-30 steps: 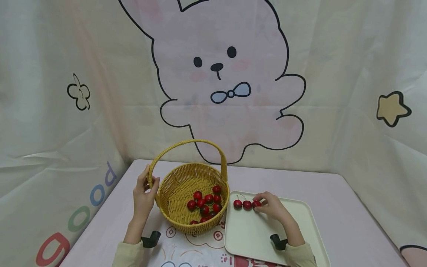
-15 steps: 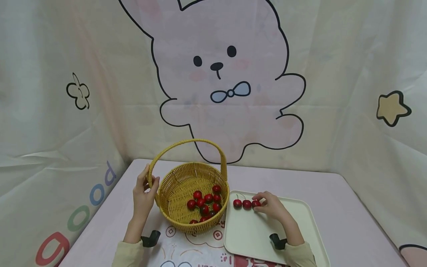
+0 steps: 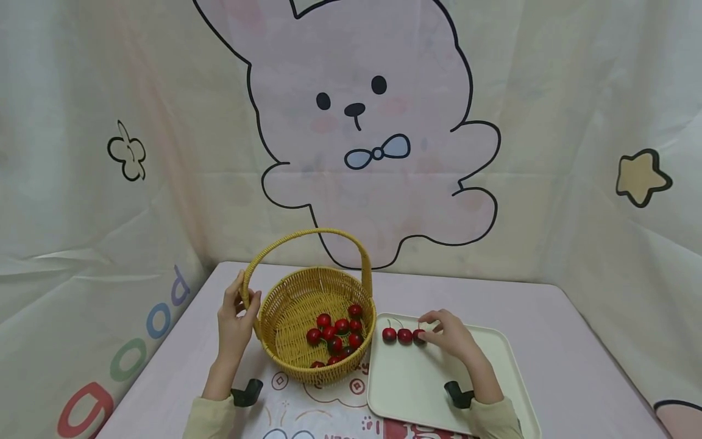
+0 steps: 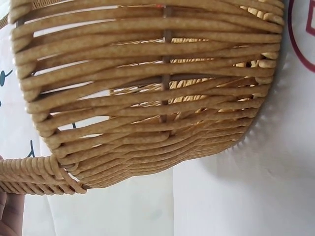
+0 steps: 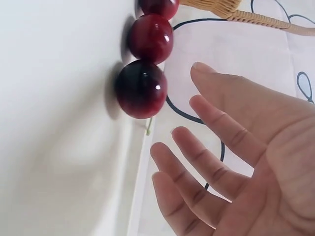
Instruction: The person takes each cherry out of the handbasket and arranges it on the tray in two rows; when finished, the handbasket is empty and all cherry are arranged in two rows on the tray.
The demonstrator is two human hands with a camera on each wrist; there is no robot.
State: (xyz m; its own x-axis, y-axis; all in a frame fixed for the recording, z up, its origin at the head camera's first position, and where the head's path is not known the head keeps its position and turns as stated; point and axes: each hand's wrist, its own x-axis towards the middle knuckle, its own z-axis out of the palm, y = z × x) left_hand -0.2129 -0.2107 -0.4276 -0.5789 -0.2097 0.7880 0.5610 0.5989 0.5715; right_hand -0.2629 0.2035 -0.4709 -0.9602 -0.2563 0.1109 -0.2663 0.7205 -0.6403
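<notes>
Right grip (image 3: pixel 452 336) has come off the end cherry (image 5: pixel 141 89) since half a second ago. Released: thumb apart from the fingers, fingers loosely bent, fingertips just beside the fruit.

Nearest: pale sleeves (image 3: pixel 211 417), a dark wrist mount (image 3: pixel 247 393) at each cuff.

Left grip (image 3: pixel 236 320) unchanged: fingers and thumb curled round the lower left of the basket handle (image 3: pixel 307 233).

Cream tray (image 3: pixel 422 384) on the pale surface (image 3: pixel 493 305), right of the basket. Three cherries in a row in its far left part; end cherry is the rightmost, beside the middle one.

Yellow woven basket (image 3: pixel 287 338) upright, loose cherries (image 3: pixel 335 346) gathered toward its right side.

Farthest: hanging cloth (image 3: pixel 537 110) printed with a pink cartoon animal (image 3: pixel 356 61) in a blue bow tie.
</notes>
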